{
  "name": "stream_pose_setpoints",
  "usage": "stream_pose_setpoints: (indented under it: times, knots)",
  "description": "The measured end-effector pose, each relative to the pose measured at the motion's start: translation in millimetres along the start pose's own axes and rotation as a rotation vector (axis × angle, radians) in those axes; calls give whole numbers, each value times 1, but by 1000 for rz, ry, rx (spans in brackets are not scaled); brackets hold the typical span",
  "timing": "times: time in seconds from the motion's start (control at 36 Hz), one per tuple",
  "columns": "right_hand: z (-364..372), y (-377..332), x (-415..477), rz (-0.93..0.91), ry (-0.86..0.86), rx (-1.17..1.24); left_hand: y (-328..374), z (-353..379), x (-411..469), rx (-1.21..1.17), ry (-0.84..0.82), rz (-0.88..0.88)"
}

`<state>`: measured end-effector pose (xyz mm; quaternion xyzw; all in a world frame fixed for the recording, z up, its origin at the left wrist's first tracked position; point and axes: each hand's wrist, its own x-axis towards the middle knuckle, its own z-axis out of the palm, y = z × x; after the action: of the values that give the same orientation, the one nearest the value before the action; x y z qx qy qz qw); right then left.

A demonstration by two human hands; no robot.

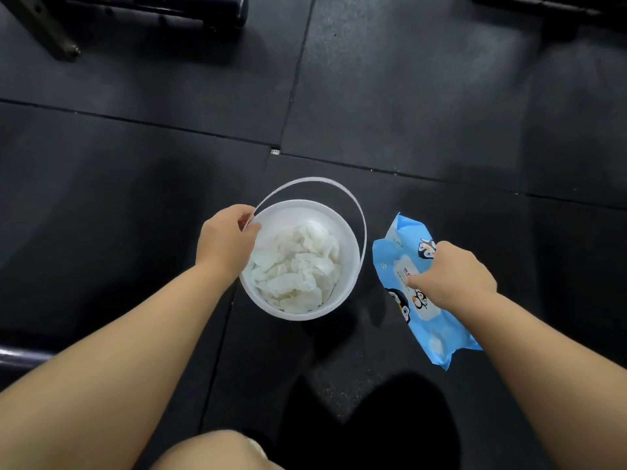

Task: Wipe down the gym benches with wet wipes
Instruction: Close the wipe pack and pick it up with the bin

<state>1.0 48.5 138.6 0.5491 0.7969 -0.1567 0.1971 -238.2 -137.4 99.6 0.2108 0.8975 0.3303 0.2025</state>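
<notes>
A white plastic bucket (346, 276) stands on the black rubber floor, holding several crumpled white wipes (298, 266). Its thin handle (325, 180) arcs over the far side. My left hand (225, 242) pinches the handle where it meets the bucket's left rim. To the right lies a blue wet wipe pack (437, 330) printed with penguins. My right hand (451, 274) rests on top of the pack, fingers curled at its white lid flap. No bench pad shows in view.
Black rubber floor tiles (424, 96) with seams fill the view. A dark equipment frame and roller (203, 8) sit at the top left, another dark bar (543, 5) at the top right. A metal tube (20, 357) lies at the left edge. My knee (210, 451) is at the bottom.
</notes>
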Motion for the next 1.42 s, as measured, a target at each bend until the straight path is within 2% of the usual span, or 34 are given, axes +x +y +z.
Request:
stream_pose_setpoints:
  times: [0.08, 0.31, 0.44, 0.56, 0.64, 0.78, 1.03, 1.25, 1.42]
  knots:
    - [-6, 5, -1, 3, -4, 10, 13, -8, -2, -4, 49, 15]
    - [-35, 18, -15, -6, -10, 29, 61, -27, -20, 139, -107, 282]
    - [-66, 26, -33, 19, -57, 17, 91, -37, -35, 453, -309, 416]
    - [-99, 38, -56, 28, -76, 14, 128, -52, -54, 762, -551, 376]
    - [-132, 51, -79, 40, -84, 11, 160, -67, -78, 854, -655, 381]
    - [-197, 75, -125, 74, -101, 0, 219, -111, -118, 822, -643, 342]
    - [-328, 109, -223, 68, -97, -42, 316, -224, -213, 688, -583, 144]
    - [-406, 113, -303, -98, -61, -149, 369, -310, -318, 604, -473, -32]
    - [-420, 86, -358, -288, -47, -257, 366, -360, -393, 465, -323, -147]
